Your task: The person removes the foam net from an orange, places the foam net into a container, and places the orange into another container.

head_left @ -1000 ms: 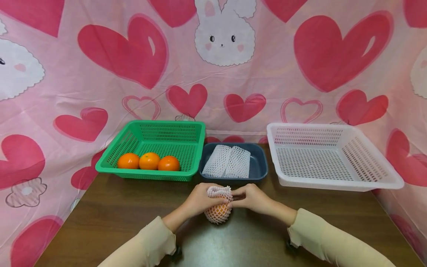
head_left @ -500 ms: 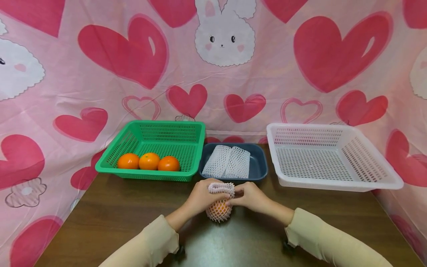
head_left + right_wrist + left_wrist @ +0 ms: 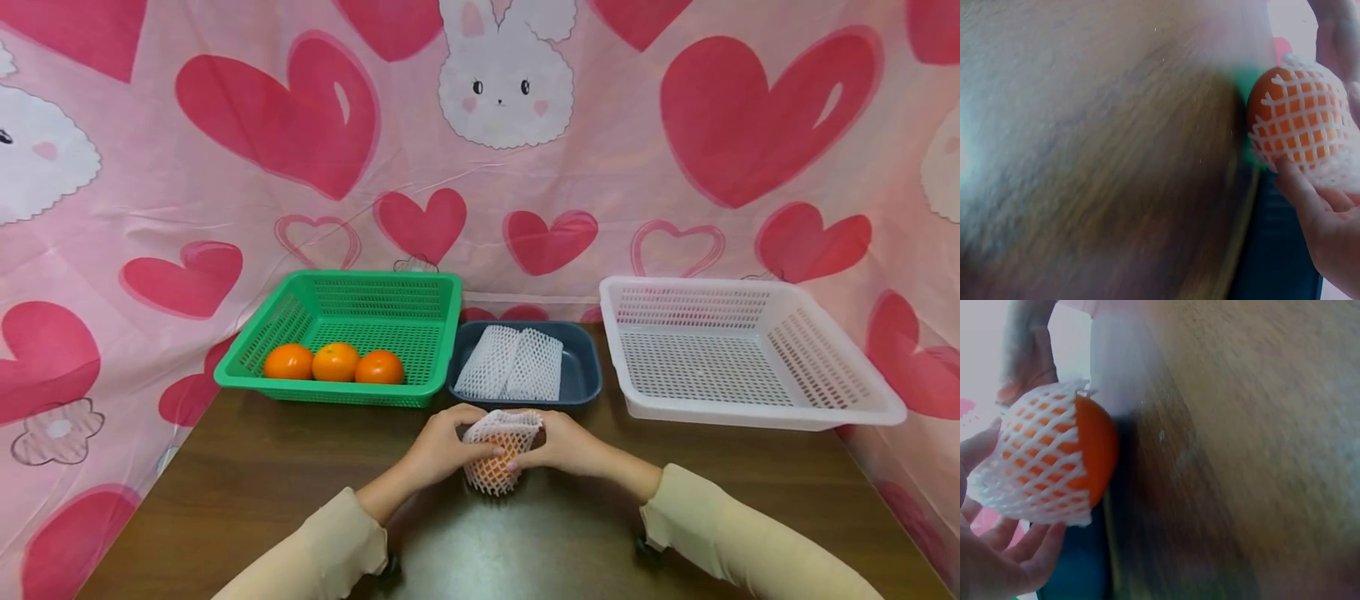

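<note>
Between the two hands is an orange (image 3: 1099, 447) inside a white foam net sleeve (image 3: 491, 477). In the left wrist view the sleeve covers much of the fruit, and one end of the orange is bare. My left hand (image 3: 440, 446) grips the netted orange from the left, with its thumb across the front. From the right, my right hand (image 3: 567, 447) pinches the sleeve, its thumb on the near side and its fingers at the rim. The sleeve's upper rim stands loose and widened above the fruit. Some fingers behind the sleeve are hidden in the head view.
A green basket (image 3: 337, 390) at the back left holds three oranges (image 3: 336, 362). In the middle, a dark blue tray (image 3: 581, 367) contains white foam net sleeves (image 3: 510, 364). A white basket (image 3: 757, 412) stands at the back right on the brown table (image 3: 262, 492).
The sleeve's upper rim, bunched and folded before, is now spread wider. My left hand has shifted slightly left, and its thumb now lies lower across the front.
</note>
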The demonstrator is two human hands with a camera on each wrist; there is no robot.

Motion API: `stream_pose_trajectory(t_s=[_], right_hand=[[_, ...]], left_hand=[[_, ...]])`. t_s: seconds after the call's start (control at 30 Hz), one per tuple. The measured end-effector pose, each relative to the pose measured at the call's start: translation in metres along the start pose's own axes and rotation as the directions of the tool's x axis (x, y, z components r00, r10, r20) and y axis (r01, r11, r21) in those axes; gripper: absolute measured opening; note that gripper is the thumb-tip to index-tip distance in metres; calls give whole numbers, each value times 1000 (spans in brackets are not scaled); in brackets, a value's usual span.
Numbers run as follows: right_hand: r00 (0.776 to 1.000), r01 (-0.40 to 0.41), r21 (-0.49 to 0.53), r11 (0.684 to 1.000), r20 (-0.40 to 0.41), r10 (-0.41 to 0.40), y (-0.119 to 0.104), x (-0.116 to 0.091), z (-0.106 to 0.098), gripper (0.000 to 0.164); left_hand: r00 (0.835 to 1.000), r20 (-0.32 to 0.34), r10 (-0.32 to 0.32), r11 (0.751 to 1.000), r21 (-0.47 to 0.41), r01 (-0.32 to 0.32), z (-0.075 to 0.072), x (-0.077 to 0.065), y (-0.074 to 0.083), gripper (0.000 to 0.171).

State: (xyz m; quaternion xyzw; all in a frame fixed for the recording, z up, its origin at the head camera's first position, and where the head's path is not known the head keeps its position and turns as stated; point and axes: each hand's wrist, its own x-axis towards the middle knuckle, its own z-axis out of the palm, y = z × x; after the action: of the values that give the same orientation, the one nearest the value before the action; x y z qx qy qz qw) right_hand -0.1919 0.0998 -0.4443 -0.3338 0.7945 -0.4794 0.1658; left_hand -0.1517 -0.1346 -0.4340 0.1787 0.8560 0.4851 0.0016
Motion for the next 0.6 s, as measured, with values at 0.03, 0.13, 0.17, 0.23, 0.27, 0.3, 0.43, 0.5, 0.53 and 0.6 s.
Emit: stream_pose_trajectory(t_s=[0.03,0.13,0.17,0.23,0.27,0.3,0.43,0.5,0.53,0.6], right_hand=[[1000,0,-31,1000,0,0,0,0,1,64],[1000,-1,-88,996,-27,-1,1,2,3,58],[999,0,-82,997,-38,-3,1,2,4,55],[998,-1,-69,998,-70,-3,1,4,5,46],[996,1,-66,998,-87,-7,1,4,6,41],[995,5,-60,998,-104,-11,0,5,6,35],[985,14,-42,999,-172,-21,-2,6,7,19],[978,20,-46,999,-204,-29,-3,6,6,17],[975,21,-47,999,-218,-31,-3,7,5,17],[970,28,-60,998,-239,-42,-4,7,4,17]], left_hand=[[1000,-15,14,1000,6,-14,1,0,1,30],[997,-65,46,999,27,-44,4,1,1,22],[996,-79,50,998,29,-48,5,2,1,19],[993,-105,54,998,28,-52,6,3,2,14],[992,-116,52,998,24,-50,6,3,2,13],[991,-126,51,999,19,-49,6,4,2,12],[988,-151,28,1000,-2,-29,4,5,4,13],[988,-153,19,1000,-9,-20,3,4,4,17],[989,-148,16,1000,-9,-18,3,4,5,21],[992,-125,5,1000,-9,-6,2,2,5,31]])
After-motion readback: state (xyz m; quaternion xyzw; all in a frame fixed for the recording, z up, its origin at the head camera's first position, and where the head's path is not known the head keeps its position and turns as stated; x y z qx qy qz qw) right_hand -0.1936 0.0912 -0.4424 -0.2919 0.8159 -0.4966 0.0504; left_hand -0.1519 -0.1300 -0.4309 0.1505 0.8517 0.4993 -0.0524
